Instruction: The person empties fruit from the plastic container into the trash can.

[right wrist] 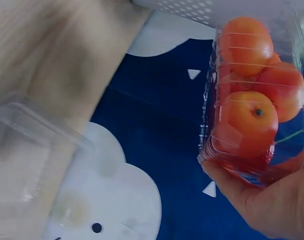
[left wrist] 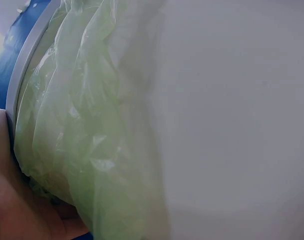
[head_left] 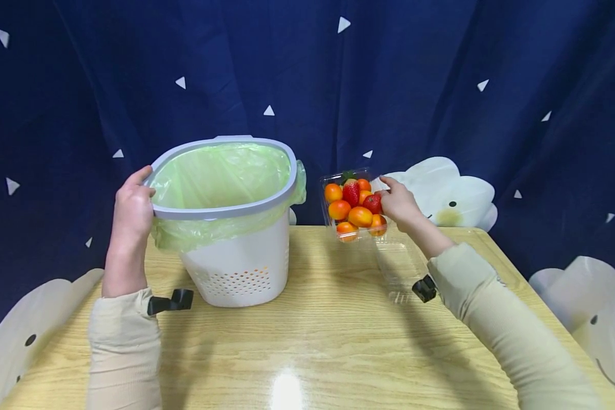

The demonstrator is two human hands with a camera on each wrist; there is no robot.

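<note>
On the left stands a white plastic basket point(head_left: 238, 279) with a grey rim and small holes in its wall. A pale green plastic bag point(head_left: 220, 176) lines it and folds down over the outside. My left hand point(head_left: 133, 213) grips the rim at its left side; in the left wrist view, folds of the bag lie beside the fingers. My right hand point(head_left: 401, 204) holds a clear plastic punnet point(right wrist: 209, 105) by its right end, above the table. Inside it are several round orange-red fruits point(head_left: 360, 217) and strawberries point(head_left: 351, 192), one with green leaves.
Another clear plastic tray or lid point(head_left: 402, 263) lies on the wooden table point(head_left: 328, 330), below my right hand. Behind the table hangs a dark blue curtain point(head_left: 307, 68) with white triangles and cloud shapes. The table's right edge slants close to my right sleeve point(head_left: 497, 319).
</note>
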